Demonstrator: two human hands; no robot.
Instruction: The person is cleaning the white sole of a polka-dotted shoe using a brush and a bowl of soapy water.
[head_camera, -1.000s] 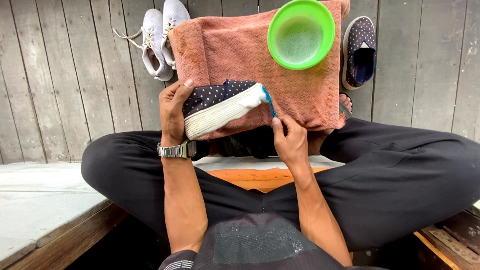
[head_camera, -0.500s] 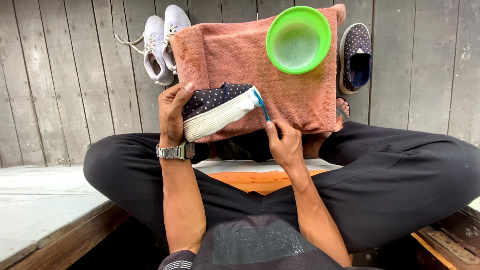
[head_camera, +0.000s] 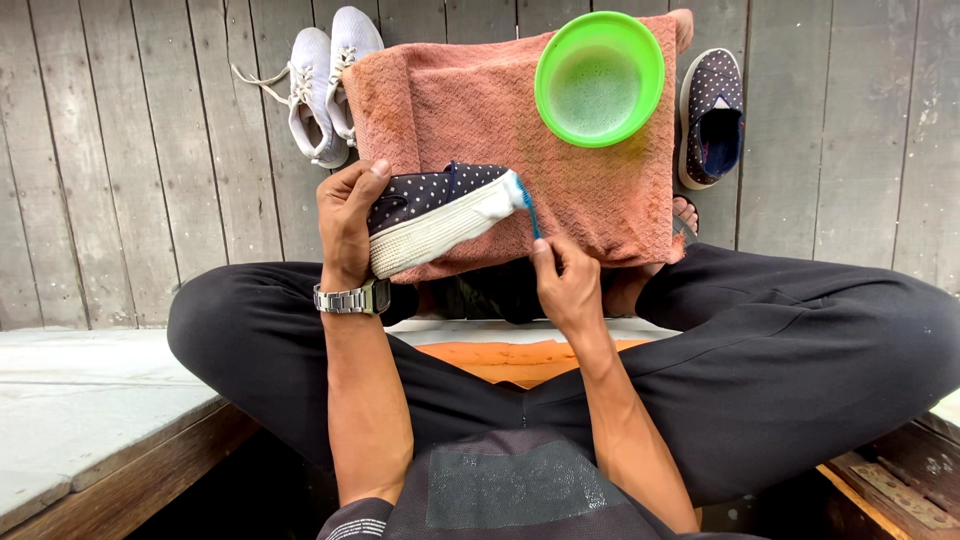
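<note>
Head view: left hand (head_camera: 347, 222) grips shoe (head_camera: 440, 215) over towel (head_camera: 600, 210), bowl (head_camera: 599, 78) well apart; right hand (head_camera: 565, 285) pinches brush (head_camera: 528, 208) at toe, shifted left of earlier spot

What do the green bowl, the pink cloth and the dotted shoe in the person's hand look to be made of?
Green bowl: likely plastic; smooth, glossy, evenly bright.
Pink cloth: seems terry towel; nubby woven texture, soft folds.
Dotted shoe: upper looks like dark canvas with white dots; the thick white sole looks like ribbed matte rubber.
</note>
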